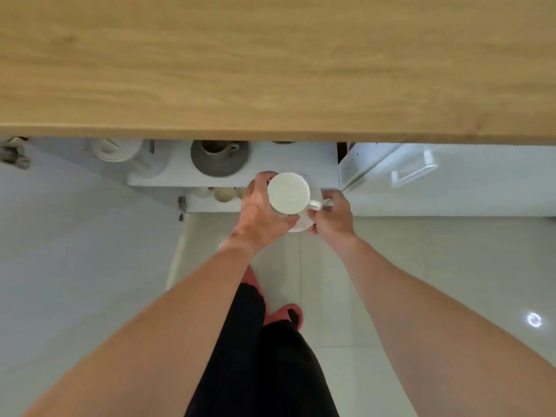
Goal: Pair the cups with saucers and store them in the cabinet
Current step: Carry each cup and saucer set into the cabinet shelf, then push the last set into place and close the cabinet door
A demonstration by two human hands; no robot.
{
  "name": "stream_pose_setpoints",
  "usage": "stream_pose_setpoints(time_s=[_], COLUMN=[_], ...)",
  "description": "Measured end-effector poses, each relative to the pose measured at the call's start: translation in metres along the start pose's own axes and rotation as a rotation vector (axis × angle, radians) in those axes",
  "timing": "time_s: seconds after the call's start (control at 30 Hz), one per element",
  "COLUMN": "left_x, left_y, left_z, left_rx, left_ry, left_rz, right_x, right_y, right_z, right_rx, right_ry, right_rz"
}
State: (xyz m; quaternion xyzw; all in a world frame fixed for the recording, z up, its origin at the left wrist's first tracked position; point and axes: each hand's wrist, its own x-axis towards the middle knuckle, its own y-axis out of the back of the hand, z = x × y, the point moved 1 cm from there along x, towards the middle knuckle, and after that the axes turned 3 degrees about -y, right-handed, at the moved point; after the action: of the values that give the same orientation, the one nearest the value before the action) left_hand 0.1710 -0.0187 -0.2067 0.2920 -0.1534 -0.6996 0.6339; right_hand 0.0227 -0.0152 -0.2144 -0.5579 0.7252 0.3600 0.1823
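A white cup (288, 192) stands on a white saucer (302, 225), held in the air just in front of the open cabinet's shelf (279, 164). My left hand (261, 215) wraps the cup's left side and the saucer's rim. My right hand (332, 216) grips the saucer's right edge, with fingers by the cup's handle. On the shelf stands a grey cup on a grey saucer (219, 158). Further left is a white cup on a white saucer (115, 150), partly hidden by the countertop.
A wooden countertop (270, 64) overhangs the cabinet and hides its back. An open white door (75, 236) is on the left, another with a handle (412, 170) on the right. Small round objects (222, 194) sit on a lower shelf. My legs and red slippers (282, 314) stand on the tiled floor.
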Motion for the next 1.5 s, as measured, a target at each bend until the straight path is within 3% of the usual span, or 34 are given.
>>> stream_pose_setpoints(time_s=[0.23,0.53,1.03,1.3,1.5], left_x=[0.079,0.137,0.184,0.169,0.124], left_y=[-0.051,-0.061,-0.061,-0.061,-0.050], left_z=[-0.070,-0.090,-0.086,-0.081,-0.071], left_rx=[-0.021,-0.082,0.004,0.054,0.014], left_ry=[0.095,0.136,0.114,0.111,0.078], left_rz=[0.015,0.046,0.093,0.060,0.183], right_x=[0.110,0.165,0.200,0.190,0.145], right_y=[-0.041,-0.065,-0.070,-0.066,-0.047], right_z=[0.022,0.008,-0.019,-0.016,0.004], right_rx=[-0.106,-0.107,-0.056,-0.342,-0.443], right_ry=[-0.034,-0.013,0.020,0.116,0.175], right_rz=[-0.006,0.015,0.081,0.172,0.150])
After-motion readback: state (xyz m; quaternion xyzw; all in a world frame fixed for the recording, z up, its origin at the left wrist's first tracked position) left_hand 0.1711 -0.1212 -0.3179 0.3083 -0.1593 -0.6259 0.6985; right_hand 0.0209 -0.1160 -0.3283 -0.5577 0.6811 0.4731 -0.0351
